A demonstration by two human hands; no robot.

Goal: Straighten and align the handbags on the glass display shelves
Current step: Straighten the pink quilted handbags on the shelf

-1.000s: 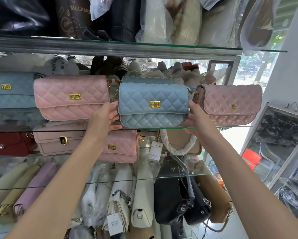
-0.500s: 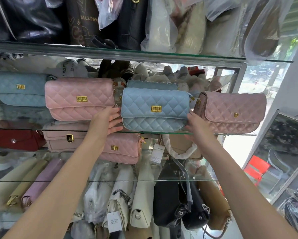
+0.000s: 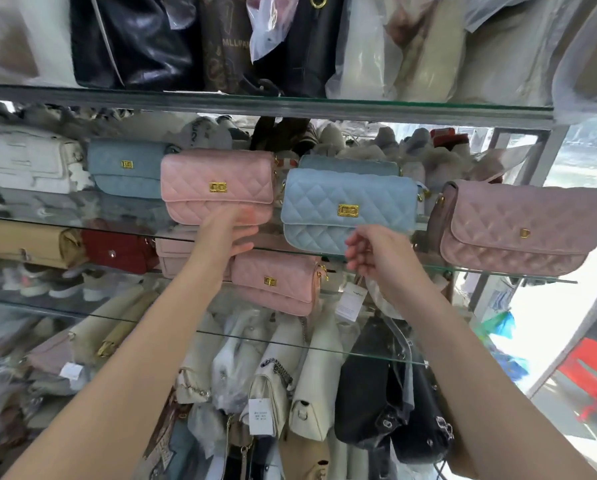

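Note:
A light blue quilted handbag (image 3: 345,206) with a gold clasp stands on the glass shelf (image 3: 480,270), a second blue bag (image 3: 349,165) just behind it. To its left stands a pink quilted handbag (image 3: 217,183), to its right a mauve quilted handbag (image 3: 522,223) jutting over the shelf's front edge. My left hand (image 3: 228,233) is open, fingers spread at the pink bag's lower right corner. My right hand (image 3: 376,252) hangs just below the blue bag's front, fingers loosely curled, holding nothing.
Another blue bag (image 3: 124,168) and a white bag (image 3: 27,161) stand further left. The shelf below holds a pink bag (image 3: 276,282), a red bag (image 3: 117,251) and a tan bag (image 3: 27,242). Bagged purses crowd the top shelf and the lower shelves. A window lies to the right.
Both hands have come off the sides of the blue bag. My left hand moved left to the pink bag; my right hand dropped below the blue bag. The view shifted left.

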